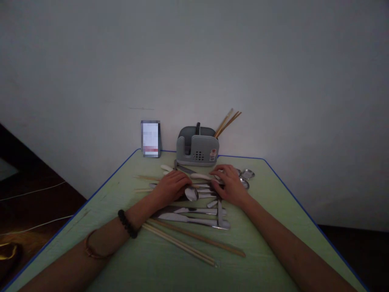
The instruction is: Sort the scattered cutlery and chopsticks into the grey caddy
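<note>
My left hand lies over a pile of cutlery, its fingers curled downward. What is under its fingertips is hidden. A metal spoon shows its bowl just below those fingers. To the right, my right hand rests at the pile's other end, thumb and fingers apart, close to a white-handled utensil. Several spoons lie beyond it, partly covered by the hand. Nearer to me are table knives, side by side. Chopsticks lie in front of them at a slant.
A grey utensil holder stands against the wall at the back, with chopsticks leaning out of its right side and a dark handle inside. To its left, a phone is propped upright. The green table has a blue edge.
</note>
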Demonstrator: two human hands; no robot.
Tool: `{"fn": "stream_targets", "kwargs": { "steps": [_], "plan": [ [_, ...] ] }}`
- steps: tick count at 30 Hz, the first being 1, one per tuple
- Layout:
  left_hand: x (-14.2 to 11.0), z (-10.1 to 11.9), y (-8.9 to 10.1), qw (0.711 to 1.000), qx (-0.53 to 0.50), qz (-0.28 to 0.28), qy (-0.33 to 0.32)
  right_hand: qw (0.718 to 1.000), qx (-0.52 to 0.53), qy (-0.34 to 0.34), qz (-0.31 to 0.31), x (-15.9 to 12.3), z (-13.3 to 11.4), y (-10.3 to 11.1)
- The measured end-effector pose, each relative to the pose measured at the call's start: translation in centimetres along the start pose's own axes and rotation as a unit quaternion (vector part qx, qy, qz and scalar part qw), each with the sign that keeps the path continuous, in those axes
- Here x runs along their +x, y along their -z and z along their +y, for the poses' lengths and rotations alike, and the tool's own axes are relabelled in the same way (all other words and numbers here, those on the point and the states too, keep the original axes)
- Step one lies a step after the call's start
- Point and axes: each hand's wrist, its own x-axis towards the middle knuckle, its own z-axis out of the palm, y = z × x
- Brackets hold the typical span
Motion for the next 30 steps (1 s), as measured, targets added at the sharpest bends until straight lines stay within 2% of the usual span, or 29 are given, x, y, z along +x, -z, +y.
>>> {"fn": "stream_targets", "kwargs": {
  "steps": [2,7,12,16,20,23,26,30],
  "plan": [
    [0.0,-0.1,-0.2,1.0,-0.003,0.01,-0.01,0.999,-0.013,0.038,0.017,0.1,-0.8,0.2],
    [0.2,0.0,-0.4,0.999,-0.005,0.032,-0.02,0.995,0.019,0.099,-0.007,0.2,-2.5,-0.2],
    [0.3,0.2,-0.4,0.998,0.001,0.037,-0.047,0.992,0.037,0.122,-0.019,0.3,-3.0,-0.7],
    [0.6,0.3,-0.3,0.998,0.001,0.042,-0.055,0.992,0.051,0.112,-0.028,0.3,-3.1,-0.8],
    [0.7,0.4,0.0,0.997,0.03,0.053,-0.038,0.994,0.102,0.037,0.006,0.2,-2.8,-0.9],
    [0.7,0.2,0.2,0.996,0.064,0.063,-0.021,0.983,0.147,-0.064,0.09,0.3,-2.3,-1.0],
    [0.5,0.0,0.1,0.995,0.078,0.06,-0.01,0.951,0.181,-0.179,0.175,0.4,-1.7,-0.8],
    [0.5,0.0,0.0,0.995,0.082,0.054,-0.001,0.895,0.216,-0.3,0.247,0.6,-0.7,-0.5]
  ]
}}
